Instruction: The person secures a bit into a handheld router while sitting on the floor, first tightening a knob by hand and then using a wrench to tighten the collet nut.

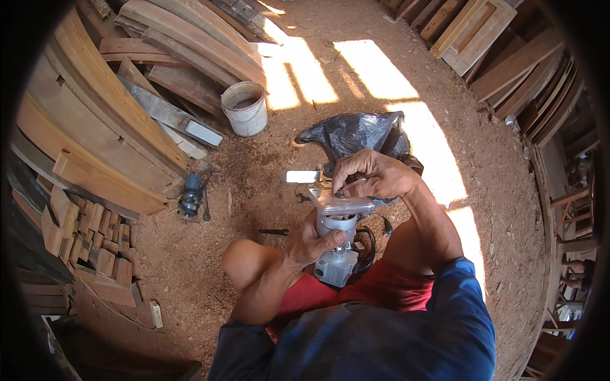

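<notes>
A grey trim router (337, 270) stands upside down over my lap, its flat clear base plate (343, 204) facing up. My left hand (311, 244) is wrapped round the router's body from the left. Above the plate, my right hand (381, 176) is closed in a pinch at the plate's middle. Whatever lies between those fingertips is small, dark and mostly hidden. The router's black cord (367, 251) loops at its right side. Just beyond the plate lie a white flat block (304, 176) and an open-end wrench (303, 198).
A black plastic bag (362, 132) lies ahead of me, with a white bucket (246, 117) farther left. On the dirt floor are a blue power tool (192, 192) and a dark rod-like tool (273, 232). Wood planks (121, 120) and cut blocks (95, 232) are stacked on the left.
</notes>
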### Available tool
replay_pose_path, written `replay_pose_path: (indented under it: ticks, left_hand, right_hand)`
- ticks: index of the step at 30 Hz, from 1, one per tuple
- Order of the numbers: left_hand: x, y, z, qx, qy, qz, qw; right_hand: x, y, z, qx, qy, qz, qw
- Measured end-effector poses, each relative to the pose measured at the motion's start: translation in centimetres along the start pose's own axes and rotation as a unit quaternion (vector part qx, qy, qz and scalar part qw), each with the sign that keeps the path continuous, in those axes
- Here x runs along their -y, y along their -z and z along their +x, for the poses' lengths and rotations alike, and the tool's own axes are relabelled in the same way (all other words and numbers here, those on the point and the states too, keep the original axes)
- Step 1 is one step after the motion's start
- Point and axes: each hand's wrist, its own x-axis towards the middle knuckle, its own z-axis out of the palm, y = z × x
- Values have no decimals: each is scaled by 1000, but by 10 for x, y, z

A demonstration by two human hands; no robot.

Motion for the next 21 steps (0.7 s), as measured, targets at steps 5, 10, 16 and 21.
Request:
replay_pose_path:
  ticks: [5,10,16,21]
  left_hand:
    - [-3,-2,-1,0,4,0,1000]
    - [-6,-4,-1,1,1,-6,1000]
    - [-5,-3,0,-5,4,9,1000]
    - [-4,-10,2,-60,-32,50,996]
  right_hand:
    - [5,-1,1,2,-2,2,1000]
    - [6,-2,1,9,29,11,999]
    - [4,0,1,13,45,3,999]
    - [25,-5,-11,-93,5,-124,988]
